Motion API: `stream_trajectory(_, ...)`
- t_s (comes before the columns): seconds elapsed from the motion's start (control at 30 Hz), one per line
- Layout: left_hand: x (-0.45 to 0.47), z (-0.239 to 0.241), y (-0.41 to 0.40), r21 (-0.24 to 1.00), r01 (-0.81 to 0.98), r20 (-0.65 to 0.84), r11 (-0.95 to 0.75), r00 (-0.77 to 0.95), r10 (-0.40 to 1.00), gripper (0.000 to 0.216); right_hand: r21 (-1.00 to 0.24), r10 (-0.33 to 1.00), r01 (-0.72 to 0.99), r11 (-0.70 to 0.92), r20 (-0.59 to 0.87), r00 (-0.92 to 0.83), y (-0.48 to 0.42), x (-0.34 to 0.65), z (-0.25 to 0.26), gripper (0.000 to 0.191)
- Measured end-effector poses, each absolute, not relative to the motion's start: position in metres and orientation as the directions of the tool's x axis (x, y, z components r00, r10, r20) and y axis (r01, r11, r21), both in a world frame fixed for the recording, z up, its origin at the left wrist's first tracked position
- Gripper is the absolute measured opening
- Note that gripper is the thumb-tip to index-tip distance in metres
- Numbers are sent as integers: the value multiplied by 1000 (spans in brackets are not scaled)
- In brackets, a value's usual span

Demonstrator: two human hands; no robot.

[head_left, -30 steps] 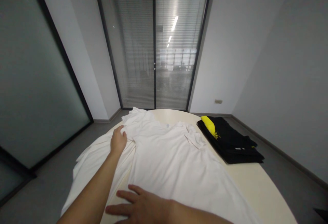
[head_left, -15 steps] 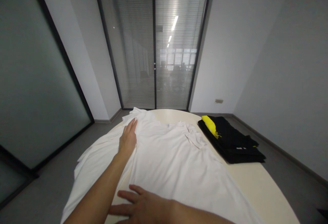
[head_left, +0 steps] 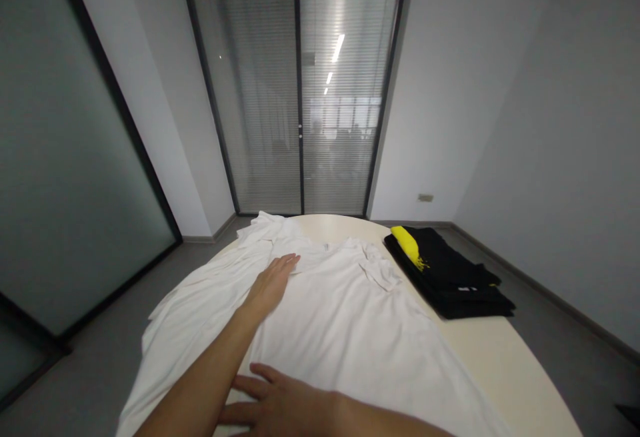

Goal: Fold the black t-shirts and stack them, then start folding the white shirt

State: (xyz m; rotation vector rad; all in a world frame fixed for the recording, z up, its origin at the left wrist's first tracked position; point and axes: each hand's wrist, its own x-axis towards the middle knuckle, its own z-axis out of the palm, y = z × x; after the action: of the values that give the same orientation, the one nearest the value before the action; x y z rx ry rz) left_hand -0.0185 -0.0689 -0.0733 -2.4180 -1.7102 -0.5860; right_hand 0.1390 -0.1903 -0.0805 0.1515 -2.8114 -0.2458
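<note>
A white T-shirt (head_left: 360, 330) lies spread over the table, its collar toward the far side and one sleeve rumpled at the right. Another stretch of white cloth (head_left: 200, 304) covers the table's left part; whether it is a separate garment I cannot tell. My left hand (head_left: 273, 284) rests flat on the shirt's upper left, fingers stretched out and pointing away. Close to me, my right hand (head_left: 280, 400) lies with fingers spread at the shirt's lower left edge, over a strip of bare tabletop. Neither hand grips anything.
Folded black clothes (head_left: 450, 274) with a yellow patch (head_left: 406, 244) are stacked at the right on the cream round-edged table (head_left: 510, 357). Beyond stand glass doors with blinds (head_left: 300, 104). A frosted glass panel (head_left: 75, 157) is on the left, and a wall socket (head_left: 425, 198) sits low behind.
My left hand has slid to the right across the shirt and a little toward me. My right hand has barely moved, shifting slightly right.
</note>
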Motion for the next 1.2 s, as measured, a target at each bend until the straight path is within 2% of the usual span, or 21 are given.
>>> stream_trajectory(0.2, -12, -62, -75, 66, 984, 339, -164, 133, 931, 35, 195, -136, -77, 978, 313, -940, -189, 138, -87, 41)
stream_trajectory(0.3, -8, -60, -77, 111, 986, 390, -128, 75, 918, 24, 187, -138, -84, 979, 300, -944, -189, 138, -85, 41)
stream_trajectory(0.43, -6, -57, -77, 302, 939, 443, -165, 15, 896, 24, 162, -125, -82, 983, 280, -952, -191, 140, -80, 41)
stream_trajectory(0.57, -27, -59, -71, 590, 805, 480, -66, -284, 830, 25, 112, -99, -71, 991, 269, -958, -193, 141, -73, 43)
stream_trajectory(0.63, -45, -66, -64, 722, 692, 397, -13, -399, 826, 21, 75, -90, -74, 994, 241, -966, -194, 140, -71, 43)
stream_trajectory(0.77, -74, -84, -49, 804, 595, 256, 17, -372, 892, 21, -3, -74, -76, 997, 199, -977, -194, 138, -66, 43)
stream_trajectory(0.93, -87, -88, -46, 854, 518, 169, -41, -202, 965, 21, -111, -44, -68, 991, 201, -979, -192, 137, -63, 39)
stream_trajectory(1.13, -88, -77, -62, 868, 489, 117, -86, -34, 993, 50, -149, -29, -57, 987, 187, -982, -193, 136, -62, 39)
stream_trajectory(1.2, -86, -76, -63, 857, 506, 120, -94, -19, 993, 52, -144, -29, -58, 988, 191, -981, -194, 136, -62, 39)
